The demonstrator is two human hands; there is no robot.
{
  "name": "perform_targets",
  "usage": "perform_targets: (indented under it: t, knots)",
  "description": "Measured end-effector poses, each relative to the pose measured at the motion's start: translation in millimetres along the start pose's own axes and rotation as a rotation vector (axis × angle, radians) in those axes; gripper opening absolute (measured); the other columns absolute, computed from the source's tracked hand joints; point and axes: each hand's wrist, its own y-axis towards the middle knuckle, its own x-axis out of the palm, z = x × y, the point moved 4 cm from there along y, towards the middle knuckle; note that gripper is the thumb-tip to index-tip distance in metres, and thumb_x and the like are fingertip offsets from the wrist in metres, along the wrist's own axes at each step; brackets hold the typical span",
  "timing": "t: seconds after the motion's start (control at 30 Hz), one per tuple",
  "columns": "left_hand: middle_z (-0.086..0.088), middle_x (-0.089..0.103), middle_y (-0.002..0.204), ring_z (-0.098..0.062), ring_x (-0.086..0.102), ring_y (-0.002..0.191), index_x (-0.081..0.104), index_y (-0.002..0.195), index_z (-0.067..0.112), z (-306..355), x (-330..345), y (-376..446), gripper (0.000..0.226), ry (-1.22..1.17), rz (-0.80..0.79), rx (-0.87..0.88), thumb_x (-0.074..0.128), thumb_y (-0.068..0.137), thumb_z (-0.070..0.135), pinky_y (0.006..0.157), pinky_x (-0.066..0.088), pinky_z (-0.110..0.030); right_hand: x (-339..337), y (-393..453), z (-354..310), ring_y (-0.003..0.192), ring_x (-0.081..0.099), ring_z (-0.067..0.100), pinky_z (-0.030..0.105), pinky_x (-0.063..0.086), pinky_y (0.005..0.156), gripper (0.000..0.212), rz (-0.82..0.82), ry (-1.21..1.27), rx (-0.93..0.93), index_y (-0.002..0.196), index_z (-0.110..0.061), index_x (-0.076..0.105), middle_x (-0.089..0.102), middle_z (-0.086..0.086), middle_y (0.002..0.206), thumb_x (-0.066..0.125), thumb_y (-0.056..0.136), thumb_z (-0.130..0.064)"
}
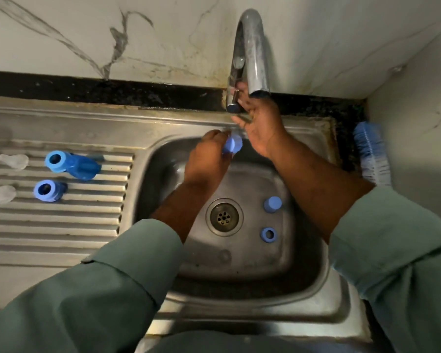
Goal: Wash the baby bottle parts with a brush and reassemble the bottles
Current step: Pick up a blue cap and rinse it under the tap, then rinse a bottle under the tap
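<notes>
**Rinsing a blue cap at the tap**

Left hand (204, 159) over the back of the sink basin (301, 253), fingers pinching a small blue cap (232, 145) just below the spout of the tap (252, 54). Right hand (261, 123) up at the tap lever (236, 96), fingers laid on and around it; whether truly curled tight on it, cannot tell. No water stream clearly visible.

Step in hand, by judgement: rinse of one cap, early to midway in the wash, nothing reassembled yet. Next move likely calls for working the lever to start or stop the flow, keeping the cap pinched firmly since wet plastic slips, then reaching for the brush (372, 154), lying untouched on the bench at the right edge of the sink, against the wall.

Counted:
- two blue bottles on the ribbed drainboard (61, 225) at the left: the larger bottle (74, 165) toward the back, the smaller bottle (49, 191) just in front of it, both on their sides
- two clear teats plainly seen near the left edge of the drainboard, back teat (14, 161) and front teat (1, 192); a possible third cut off at the frame edge
- in the basin right of the drain (224, 217): one second cap (272, 204) and one blue ring (268, 235)
- one brush, one tap
</notes>
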Motion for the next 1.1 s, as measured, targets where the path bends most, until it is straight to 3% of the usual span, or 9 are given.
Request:
perform_targets:
  t: [0.07, 0.13, 0.2, 0.3, 0.4, 0.6, 0.77, 0.87, 1.1]
  knots:
    - [-0.009, 0.056, 0.135, -0.023, 0.055, 0.118, 0.054, 0.137, 0.014, 4, -8, -4, 0.046, 0.019, 0.031, 0.008, 0.063, 0.092, 0.017, 0.1, 0.044, -0.035, -22, -21, 17, 0.095, 0.064, 0.012, 0.03, 0.052, 0.078, 0.013, 0.137, -0.073, 0.023, 0.105, -0.02, 0.061, 0.068, 0.001, 0.104, 0.053, 0.094, -0.019]
    - [-0.009, 0.057, 0.13, -0.023, 0.056, 0.118, 0.057, 0.13, 0.014, -4, 3, -13, 0.037, 0.137, -0.194, -0.041, 0.061, 0.094, 0.021, 0.1, 0.045, -0.036, -45, -46, 43, 0.079, 0.061, 0.013, 0.023, 0.048, 0.069, 0.017, 0.235, -0.232, 0.086, 0.106, -0.006, 0.064, 0.066, 0.004, 0.087, 0.055, 0.094, -0.013]
    - [-0.01, 0.057, 0.13, -0.027, 0.054, 0.121, 0.058, 0.126, 0.014, -12, 14, -34, 0.035, 0.33, -0.443, -0.086, 0.061, 0.093, 0.024, 0.1, 0.042, -0.035, -64, -67, 65, 0.072, 0.056, 0.013, 0.015, 0.042, 0.063, 0.02, 0.166, -0.639, 0.026, 0.105, 0.007, 0.067, 0.066, 0.011, 0.081, 0.058, 0.091, -0.004]
    - [-0.008, 0.056, 0.131, -0.026, 0.054, 0.119, 0.056, 0.131, 0.018, -5, 5, -55, 0.039, 0.295, -0.279, -0.015, 0.061, 0.093, 0.026, 0.096, 0.041, -0.034, -67, -94, 76, 0.08, 0.057, 0.018, 0.007, 0.037, 0.064, 0.012, -0.077, -1.084, -0.08, 0.09, 0.006, 0.071, 0.069, 0.022, 0.09, 0.062, 0.087, -0.001]
    - [-0.007, 0.058, 0.128, -0.027, 0.058, 0.115, 0.06, 0.121, 0.019, 2, 4, -78, 0.035, 0.398, -0.44, -0.061, 0.065, 0.088, 0.027, 0.094, 0.044, -0.035, -63, -110, 65, 0.086, 0.062, 0.024, 0.013, 0.039, 0.07, 0.013, -0.079, -1.149, -0.125, 0.092, 0.002, 0.071, 0.07, 0.018, 0.095, 0.06, 0.088, -0.003]
    - [-0.005, 0.056, 0.129, -0.027, 0.056, 0.119, 0.059, 0.122, 0.022, -4, -27, -109, 0.04, 0.398, -0.43, -0.1, 0.069, 0.084, 0.03, 0.097, 0.042, -0.034, -37, -137, 56, 0.088, 0.064, 0.025, 0.035, 0.049, 0.082, 0.017, -0.089, -1.279, -0.168, 0.093, -0.006, 0.071, 0.071, 0.012, 0.093, 0.06, 0.09, -0.018]
    - [-0.007, 0.063, 0.123, -0.029, 0.058, 0.114, 0.065, 0.119, 0.019, -12, -72, -124, 0.034, 0.259, -0.219, 0.03, 0.065, 0.086, 0.029, 0.092, 0.043, -0.034, 5, -157, 56, 0.098, 0.063, 0.027, 0.029, 0.038, 0.083, 0.021, -0.102, -1.386, -0.247, 0.097, -0.003, 0.071, 0.07, 0.013, 0.1, 0.054, 0.094, -0.016]
    - [-0.004, 0.062, 0.125, -0.026, 0.058, 0.115, 0.066, 0.122, 0.022, -20, -86, -137, 0.035, 0.244, -0.277, 0.074, 0.064, 0.087, 0.028, 0.093, 0.042, -0.031, 21, -168, 65, 0.1, 0.063, 0.028, 0.021, 0.035, 0.075, 0.018, -0.069, -1.384, -0.259, 0.093, -0.003, 0.072, 0.07, 0.015, 0.101, 0.056, 0.092, -0.01]
    - [-0.011, 0.067, 0.111, -0.036, 0.062, 0.101, 0.067, 0.122, 0.017, -77, -152, -153, 0.054, 0.22, -0.072, 0.001, 0.054, 0.075, 0.04, 0.088, 0.049, -0.042, 57, -190, 89, 0.096, 0.062, 0.023, 0.029, 0.04, 0.086, 0.018, -0.038, -1.252, -0.23, 0.094, -0.002, 0.072, 0.069, 0.011, 0.1, 0.058, 0.092, -0.014]
